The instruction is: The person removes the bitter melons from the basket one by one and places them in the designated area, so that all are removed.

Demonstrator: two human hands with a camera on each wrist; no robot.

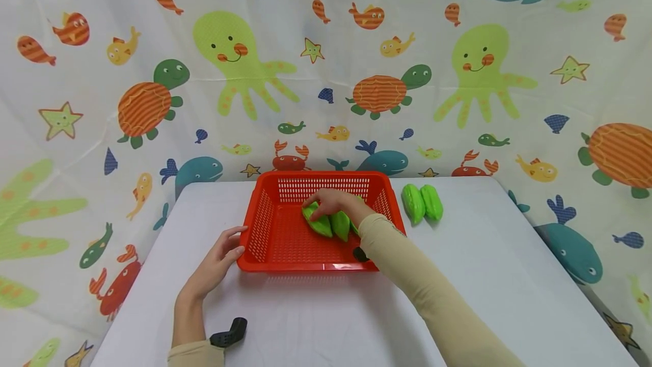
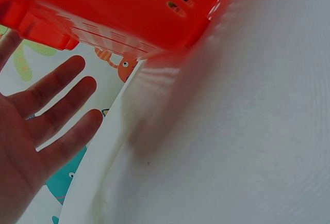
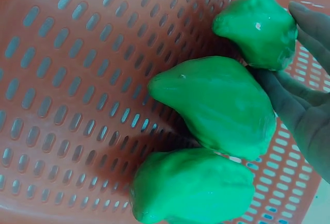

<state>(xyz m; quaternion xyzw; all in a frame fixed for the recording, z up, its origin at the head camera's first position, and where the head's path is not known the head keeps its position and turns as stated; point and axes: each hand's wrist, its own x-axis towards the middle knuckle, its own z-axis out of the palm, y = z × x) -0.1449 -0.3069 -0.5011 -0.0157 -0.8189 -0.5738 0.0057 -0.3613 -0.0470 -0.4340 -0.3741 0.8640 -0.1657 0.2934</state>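
Inside the red plastic basket (image 1: 285, 267) lie three smooth green imitation fruits, each with a tapered tip. My right hand (image 1: 333, 203) reaches in from above and grips the leftmost green fruit (image 1: 320, 224), thumb and fingers at its blunt end (image 3: 283, 33). Beside it rest the middle green fruit (image 1: 339, 226) and another green fruit (image 3: 193, 185), which my right arm partly covers in the head view. At the basket's left side, my left hand (image 1: 216, 262) touches the rim; in the left wrist view several of its fingers (image 2: 64, 113) are straight and spread apart.
Two more green fruits (image 1: 423, 204) lie side by side on the white table (image 1: 316, 321), just right of the basket. A curtain (image 1: 326, 72) printed with sea animals hangs behind the table. The basket walls are slotted, with a raised rim.
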